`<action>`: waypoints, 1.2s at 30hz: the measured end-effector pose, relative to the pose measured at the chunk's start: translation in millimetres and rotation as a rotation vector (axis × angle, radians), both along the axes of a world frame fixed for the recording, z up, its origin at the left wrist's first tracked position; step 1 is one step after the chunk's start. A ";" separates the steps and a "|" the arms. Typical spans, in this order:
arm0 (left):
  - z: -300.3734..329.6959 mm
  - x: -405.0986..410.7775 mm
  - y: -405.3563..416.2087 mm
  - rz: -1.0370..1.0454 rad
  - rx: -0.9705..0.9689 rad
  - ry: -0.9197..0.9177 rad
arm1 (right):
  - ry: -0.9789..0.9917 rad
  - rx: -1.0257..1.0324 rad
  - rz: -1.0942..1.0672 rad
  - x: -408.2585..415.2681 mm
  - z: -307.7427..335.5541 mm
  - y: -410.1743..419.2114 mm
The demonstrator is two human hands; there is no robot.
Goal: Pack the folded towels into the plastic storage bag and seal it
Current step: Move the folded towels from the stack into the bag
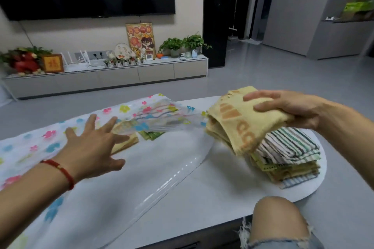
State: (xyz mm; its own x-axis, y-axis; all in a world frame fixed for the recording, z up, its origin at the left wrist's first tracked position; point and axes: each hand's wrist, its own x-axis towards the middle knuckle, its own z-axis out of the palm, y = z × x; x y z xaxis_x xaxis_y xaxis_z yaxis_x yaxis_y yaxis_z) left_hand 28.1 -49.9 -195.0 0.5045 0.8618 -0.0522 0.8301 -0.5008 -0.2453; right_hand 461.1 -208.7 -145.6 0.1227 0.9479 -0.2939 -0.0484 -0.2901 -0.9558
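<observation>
at right of the frame the right hand grips a folded yellow towel above the towel stack on the table. at left the left hand, fingers spread, hovers over the flowered plastic storage bag, which holds towels at centre.

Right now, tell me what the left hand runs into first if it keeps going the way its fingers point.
Probably the plastic storage bag: the left hand, fingers spread, points at its lifted mouth; depth is uncertain.
</observation>
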 end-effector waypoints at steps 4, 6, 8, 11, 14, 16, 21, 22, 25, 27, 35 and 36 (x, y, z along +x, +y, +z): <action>6.7 -16.6 -5.7 0.033 -0.047 0.036 | 0.127 -0.052 0.209 -72.9 -15.9 -20.9; 16.6 -23.4 -6.3 0.025 -0.057 0.009 | 0.170 -0.061 0.308 -114.1 -31.4 -13.5; 30.7 -26.1 -6.1 -0.004 -0.052 -0.032 | 0.209 -0.032 0.325 -155.9 -48.6 6.7; 56.2 -24.4 -6.0 -0.014 -0.131 -0.171 | 0.380 0.055 0.199 -215.4 -74.1 58.3; 76.5 -21.0 -5.7 -0.007 -0.163 -0.283 | 0.608 0.109 -0.011 -270.3 -95.7 132.0; 86.4 -20.8 -3.1 -0.015 -0.159 -0.333 | 0.685 0.150 -0.145 -306.2 -100.9 182.0; 97.8 -31.3 8.2 -0.109 -0.160 -0.423 | 0.559 0.241 -0.281 -356.3 -144.1 254.6; 97.8 -34.0 7.5 -0.108 -0.164 -0.430 | 0.400 0.189 -0.236 -362.6 -161.2 255.9; 94.7 -36.7 4.6 -0.097 -0.165 -0.423 | 0.112 0.121 -0.179 -375.0 -203.7 264.4; 93.5 -36.5 3.6 -0.092 -0.170 -0.415 | 0.054 0.156 -0.202 -379.0 -210.9 270.9; 76.6 -30.1 8.8 -0.100 -0.187 -0.422 | -0.053 0.142 0.016 -359.8 -197.0 255.7; 72.2 -28.1 8.0 -0.102 -0.179 -0.411 | -0.106 0.137 0.067 -348.2 -190.9 242.8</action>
State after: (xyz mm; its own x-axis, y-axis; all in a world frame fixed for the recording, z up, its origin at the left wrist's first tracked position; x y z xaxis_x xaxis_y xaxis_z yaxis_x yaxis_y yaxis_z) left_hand 0.0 -42.0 -122.8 0.5961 0.8025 0.0266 0.7847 -0.5893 0.1922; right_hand 112.9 34.1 -336.5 0.0818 0.9853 -0.1498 0.0700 -0.1556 -0.9853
